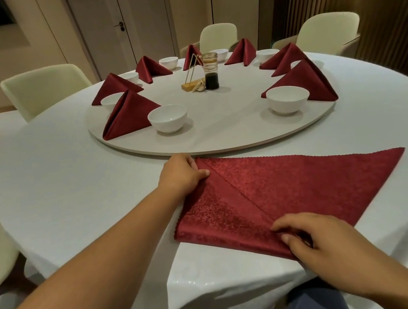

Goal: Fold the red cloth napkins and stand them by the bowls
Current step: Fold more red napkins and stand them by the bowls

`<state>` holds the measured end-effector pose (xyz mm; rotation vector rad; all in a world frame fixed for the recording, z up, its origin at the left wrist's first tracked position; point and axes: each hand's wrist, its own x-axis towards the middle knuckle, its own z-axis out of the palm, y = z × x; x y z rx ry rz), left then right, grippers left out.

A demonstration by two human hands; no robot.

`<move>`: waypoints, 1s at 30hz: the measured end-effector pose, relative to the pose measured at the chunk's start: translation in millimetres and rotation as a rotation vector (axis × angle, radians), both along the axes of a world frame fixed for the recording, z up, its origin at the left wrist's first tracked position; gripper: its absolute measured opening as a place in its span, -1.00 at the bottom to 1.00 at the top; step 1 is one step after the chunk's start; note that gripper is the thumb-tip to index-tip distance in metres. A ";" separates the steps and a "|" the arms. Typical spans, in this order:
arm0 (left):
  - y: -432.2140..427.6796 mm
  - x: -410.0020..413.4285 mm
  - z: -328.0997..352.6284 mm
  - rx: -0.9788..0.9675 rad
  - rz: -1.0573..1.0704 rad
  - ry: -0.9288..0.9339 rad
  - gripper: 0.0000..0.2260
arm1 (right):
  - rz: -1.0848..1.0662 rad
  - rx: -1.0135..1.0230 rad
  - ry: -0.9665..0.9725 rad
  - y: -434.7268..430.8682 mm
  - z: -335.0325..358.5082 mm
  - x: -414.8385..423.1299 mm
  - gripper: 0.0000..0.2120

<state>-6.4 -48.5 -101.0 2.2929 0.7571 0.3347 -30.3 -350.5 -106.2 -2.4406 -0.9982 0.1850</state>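
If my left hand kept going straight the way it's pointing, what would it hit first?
Most likely the near rim of the turntable, right beyond the left hand, which grips the red napkin's far corner. Depth is uncertain.

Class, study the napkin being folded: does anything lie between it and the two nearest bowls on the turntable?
Nothing visible does. Between the napkin, held by the left hand and right hand, and the near left bowl and near right bowl lie only bare tablecloth and the turntable rim.
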 end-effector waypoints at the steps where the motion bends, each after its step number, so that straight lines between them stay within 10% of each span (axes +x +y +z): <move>1: 0.1 0.7 -0.4 -0.008 0.001 0.000 -0.75 | -0.001 0.000 0.005 0.5 -0.2 1.0 -0.78; 13: 4.2 10.4 -13.2 0.071 -0.082 -0.030 -0.91 | 0.010 0.035 0.038 1.1 -10.6 11.9 -0.76; 22: -71.0 -33.6 11.1 0.625 -0.423 -0.006 -0.74 | 0.041 0.035 0.054 1.6 -10.4 13.9 -0.76; 30: -130.2 -102.4 -31.2 0.495 -0.575 -0.007 -0.61 | 0.096 -0.008 -0.001 -1.3 -8.6 7.6 -0.72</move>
